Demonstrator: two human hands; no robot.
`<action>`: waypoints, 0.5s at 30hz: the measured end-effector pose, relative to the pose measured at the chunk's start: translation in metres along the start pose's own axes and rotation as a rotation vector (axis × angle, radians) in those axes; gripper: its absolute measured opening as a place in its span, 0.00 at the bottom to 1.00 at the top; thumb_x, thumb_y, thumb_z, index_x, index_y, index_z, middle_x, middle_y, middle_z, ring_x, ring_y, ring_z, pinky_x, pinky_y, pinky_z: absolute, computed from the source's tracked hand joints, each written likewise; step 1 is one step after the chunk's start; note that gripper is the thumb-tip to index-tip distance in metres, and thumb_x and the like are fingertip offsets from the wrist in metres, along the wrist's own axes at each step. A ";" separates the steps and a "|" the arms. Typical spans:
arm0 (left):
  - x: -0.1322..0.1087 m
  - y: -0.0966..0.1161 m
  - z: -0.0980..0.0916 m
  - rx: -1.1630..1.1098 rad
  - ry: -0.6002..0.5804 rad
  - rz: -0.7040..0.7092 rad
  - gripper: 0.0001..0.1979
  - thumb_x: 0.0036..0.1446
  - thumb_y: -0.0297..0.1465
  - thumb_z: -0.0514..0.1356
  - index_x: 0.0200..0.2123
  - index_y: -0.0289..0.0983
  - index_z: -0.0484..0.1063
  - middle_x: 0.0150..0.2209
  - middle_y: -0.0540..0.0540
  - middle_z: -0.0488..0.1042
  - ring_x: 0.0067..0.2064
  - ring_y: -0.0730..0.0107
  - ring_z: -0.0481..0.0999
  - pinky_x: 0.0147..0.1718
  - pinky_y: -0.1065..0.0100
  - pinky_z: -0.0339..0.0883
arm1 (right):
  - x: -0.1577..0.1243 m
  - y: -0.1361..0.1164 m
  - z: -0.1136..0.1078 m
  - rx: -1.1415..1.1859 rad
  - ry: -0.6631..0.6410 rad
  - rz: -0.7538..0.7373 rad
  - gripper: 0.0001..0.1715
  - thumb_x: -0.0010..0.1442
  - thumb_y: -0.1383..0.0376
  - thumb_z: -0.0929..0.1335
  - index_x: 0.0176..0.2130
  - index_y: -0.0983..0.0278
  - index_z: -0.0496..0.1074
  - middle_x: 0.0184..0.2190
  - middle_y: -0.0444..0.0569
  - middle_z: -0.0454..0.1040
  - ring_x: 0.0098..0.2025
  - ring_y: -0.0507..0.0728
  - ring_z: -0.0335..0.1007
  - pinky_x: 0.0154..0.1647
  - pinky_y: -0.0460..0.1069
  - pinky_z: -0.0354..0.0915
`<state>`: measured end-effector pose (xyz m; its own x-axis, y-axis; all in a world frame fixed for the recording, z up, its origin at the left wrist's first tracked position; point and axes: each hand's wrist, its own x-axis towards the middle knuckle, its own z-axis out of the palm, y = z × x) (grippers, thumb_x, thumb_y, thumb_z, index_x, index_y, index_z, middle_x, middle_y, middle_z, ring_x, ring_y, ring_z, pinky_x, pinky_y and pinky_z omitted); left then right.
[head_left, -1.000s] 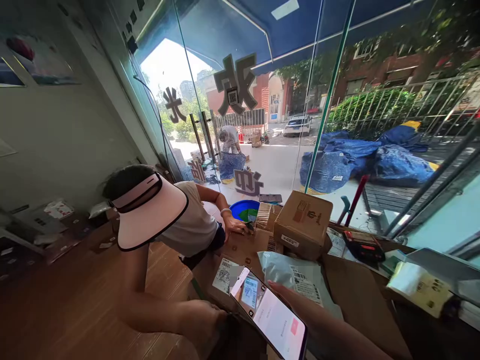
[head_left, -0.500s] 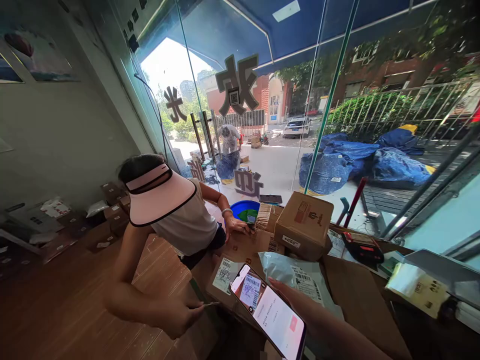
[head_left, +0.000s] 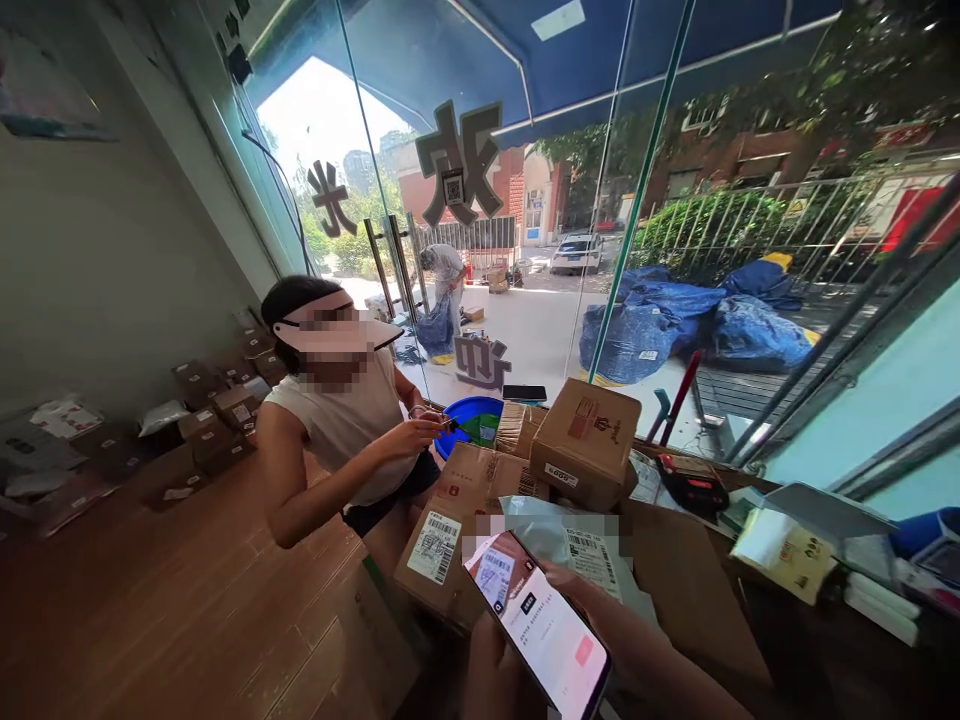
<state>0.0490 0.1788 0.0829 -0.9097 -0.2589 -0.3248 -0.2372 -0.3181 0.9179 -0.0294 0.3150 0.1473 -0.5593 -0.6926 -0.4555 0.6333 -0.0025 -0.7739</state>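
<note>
My right hand [head_left: 574, 590] grips a smartphone [head_left: 559, 640] from its right side, with the screen lit. On the screen a shipping label shows above a white page. My left hand [head_left: 491, 655] comes up from the bottom at the phone's left edge; its fingers are hidden behind the phone. Beyond the phone lies a cardboard box [head_left: 469, 480] with a white shipping label [head_left: 433, 547]. Close by my right hand is a grey plastic mailer bag [head_left: 536, 515] with a barcode label.
Across the box, a person in a visor [head_left: 345, 400] holds something small in both hands. A smaller carton [head_left: 589, 440], a blue tub [head_left: 469, 408] and a tape dispenser [head_left: 694, 487] are near. Several parcels [head_left: 217, 420] line the left wall. Glass panels stand ahead.
My left hand has come into view beside the phone. The other person has straightened up, lifted a hand off the box and brought both hands together. My view has shifted slightly right.
</note>
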 end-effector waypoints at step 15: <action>0.004 0.045 0.058 -0.215 0.017 0.006 0.26 0.43 0.54 0.62 0.19 0.33 0.73 0.19 0.47 0.75 0.24 0.67 0.70 0.28 0.67 0.63 | -0.042 0.027 -0.029 0.196 0.184 -0.214 0.28 0.46 0.54 0.71 0.46 0.64 0.72 0.39 0.51 0.80 0.38 0.59 0.73 0.40 0.50 0.63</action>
<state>0.0149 0.2160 0.1363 -0.9043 -0.2763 -0.3254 -0.1520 -0.5038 0.8504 -0.0047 0.3651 0.1326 -0.7665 -0.5197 -0.3773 0.5717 -0.2845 -0.7695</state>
